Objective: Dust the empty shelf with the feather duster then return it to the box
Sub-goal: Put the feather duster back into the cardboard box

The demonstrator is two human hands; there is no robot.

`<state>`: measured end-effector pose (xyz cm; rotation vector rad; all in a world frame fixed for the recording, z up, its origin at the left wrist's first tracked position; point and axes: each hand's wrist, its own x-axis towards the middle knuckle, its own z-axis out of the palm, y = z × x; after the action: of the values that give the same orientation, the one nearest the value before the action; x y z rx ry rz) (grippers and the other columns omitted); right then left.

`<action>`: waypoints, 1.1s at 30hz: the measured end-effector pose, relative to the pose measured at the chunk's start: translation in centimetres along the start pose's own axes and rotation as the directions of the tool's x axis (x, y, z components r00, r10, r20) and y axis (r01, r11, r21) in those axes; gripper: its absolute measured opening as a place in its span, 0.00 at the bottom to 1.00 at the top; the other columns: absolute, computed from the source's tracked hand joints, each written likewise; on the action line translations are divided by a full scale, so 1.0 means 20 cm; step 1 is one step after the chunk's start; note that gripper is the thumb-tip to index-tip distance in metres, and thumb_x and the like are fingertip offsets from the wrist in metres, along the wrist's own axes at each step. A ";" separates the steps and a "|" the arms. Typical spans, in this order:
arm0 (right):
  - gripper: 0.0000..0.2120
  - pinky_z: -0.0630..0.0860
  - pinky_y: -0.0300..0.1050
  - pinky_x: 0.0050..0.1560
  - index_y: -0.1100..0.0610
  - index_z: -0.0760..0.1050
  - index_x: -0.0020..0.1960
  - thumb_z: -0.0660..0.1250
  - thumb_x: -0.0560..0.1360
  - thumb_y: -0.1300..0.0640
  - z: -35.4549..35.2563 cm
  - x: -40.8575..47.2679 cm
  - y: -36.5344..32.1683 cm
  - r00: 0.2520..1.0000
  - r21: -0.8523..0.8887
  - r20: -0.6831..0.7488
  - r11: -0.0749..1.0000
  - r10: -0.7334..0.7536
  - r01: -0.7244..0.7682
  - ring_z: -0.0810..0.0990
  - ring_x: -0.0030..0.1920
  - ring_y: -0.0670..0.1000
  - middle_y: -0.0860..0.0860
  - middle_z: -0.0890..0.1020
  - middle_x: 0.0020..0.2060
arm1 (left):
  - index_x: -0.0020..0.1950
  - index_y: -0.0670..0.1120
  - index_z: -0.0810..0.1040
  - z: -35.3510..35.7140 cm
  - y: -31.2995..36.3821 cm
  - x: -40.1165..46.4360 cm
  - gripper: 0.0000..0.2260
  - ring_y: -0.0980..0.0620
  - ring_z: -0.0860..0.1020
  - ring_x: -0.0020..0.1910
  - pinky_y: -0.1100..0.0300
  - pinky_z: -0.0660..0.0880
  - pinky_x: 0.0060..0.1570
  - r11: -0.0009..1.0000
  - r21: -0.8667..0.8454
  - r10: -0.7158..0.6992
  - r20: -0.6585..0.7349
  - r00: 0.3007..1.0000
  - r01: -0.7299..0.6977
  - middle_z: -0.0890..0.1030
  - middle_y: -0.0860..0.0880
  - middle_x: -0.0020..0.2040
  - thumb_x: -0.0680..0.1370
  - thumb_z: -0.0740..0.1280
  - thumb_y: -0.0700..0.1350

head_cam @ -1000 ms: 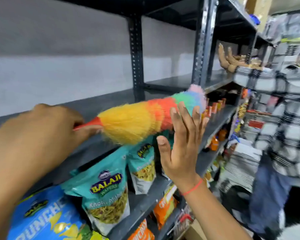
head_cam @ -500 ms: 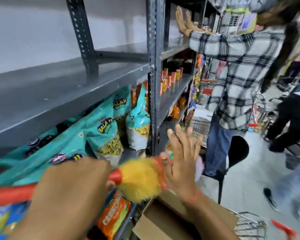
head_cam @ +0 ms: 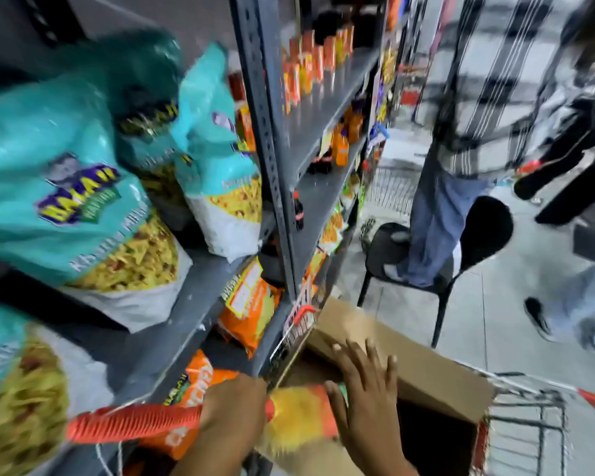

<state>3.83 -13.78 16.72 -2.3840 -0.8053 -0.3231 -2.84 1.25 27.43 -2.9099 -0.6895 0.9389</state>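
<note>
Feather duster (head_cam: 220,420) — one only, lying near-level at the bottom of the view, being carried head-first toward the box. Going left to right along it: ribbed orange handle (head_cam: 131,424) sticking out free; left hand (head_cam: 232,412) wrapping the handle just behind the plumes, fingers closed around it; yellow-and-orange plumes (head_cam: 299,415) hovering at the near rim of the cardboard box (head_cam: 423,376); right hand (head_cam: 366,396) spreading flat, fingers open and gripping nothing, pressing against the plume tip and lying over the box opening.

Judging by looks: light, handle stiff and ridged — offering a sure hold right where the left hand is taking it; plumes soft, likely giving way and folding rather than bearing any grip.

Counting: one duster, one box, sitting in a wire trolley (head_cam: 529,431), opening dark and unobstructed. Two hands. Several teal snack bags (head_cam: 59,187) crowding the shelf at left — blur preventing an exact count. Dusted shelf not showing.
</note>
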 end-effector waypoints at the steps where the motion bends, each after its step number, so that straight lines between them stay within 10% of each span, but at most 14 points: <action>1: 0.23 0.43 0.53 0.72 0.51 0.65 0.67 0.43 0.81 0.41 0.07 -0.03 0.05 1.000 -0.010 0.025 1.000 0.010 -0.010 0.49 0.74 0.47 0.50 0.67 0.66 | 0.61 0.44 0.75 0.06 0.02 0.09 0.14 0.44 0.76 0.62 0.55 0.73 0.59 0.999 -0.031 -0.014 0.024 1.000 0.014 0.78 0.44 0.62 0.77 0.60 0.47; 14: 0.22 0.46 0.59 0.69 0.53 0.63 0.67 0.45 0.81 0.43 0.56 -0.07 0.45 0.968 -0.119 0.212 0.987 0.136 -0.112 0.61 0.68 0.58 0.57 0.75 0.63 | 0.57 0.42 0.77 0.79 0.15 0.89 0.16 0.42 0.77 0.60 0.52 0.74 0.56 0.976 -0.140 -0.145 0.154 0.977 0.167 0.80 0.42 0.59 0.77 0.63 0.52; 18: 0.20 0.47 0.60 0.68 0.53 0.64 0.66 0.53 0.77 0.46 0.65 -0.09 0.49 0.966 -0.122 0.216 0.985 0.143 -0.118 0.61 0.68 0.58 0.58 0.74 0.64 | 0.35 0.45 0.77 0.83 0.09 0.98 0.10 0.50 0.83 0.47 0.63 0.75 0.33 0.987 -0.089 -0.129 0.070 0.989 0.135 0.85 0.42 0.46 0.69 0.73 0.49; 22: 0.24 0.49 0.62 0.68 0.55 0.66 0.67 0.43 0.82 0.44 0.71 -0.11 0.48 0.954 -0.116 0.258 0.985 0.151 -0.125 0.61 0.70 0.58 0.58 0.74 0.64 | 0.57 0.45 0.78 0.86 0.07 1.03 0.12 0.44 0.76 0.60 0.56 0.74 0.55 0.977 -0.061 -0.191 0.174 0.966 0.204 0.79 0.44 0.61 0.80 0.59 0.48; 33: 0.24 0.46 0.59 0.68 0.55 0.66 0.66 0.41 0.82 0.44 0.77 -0.17 0.44 0.942 -0.155 0.296 0.981 0.156 -0.114 0.61 0.69 0.58 0.58 0.74 0.64 | 0.58 0.47 0.76 0.93 0.08 1.06 0.12 0.44 0.77 0.57 0.56 0.72 0.53 0.993 0.066 -0.102 0.020 0.995 0.101 0.79 0.45 0.58 0.77 0.60 0.41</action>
<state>7.13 -11.79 -0.91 -2.6426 -0.7698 0.0554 2.80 6.19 0.07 -2.7830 -0.7843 0.9669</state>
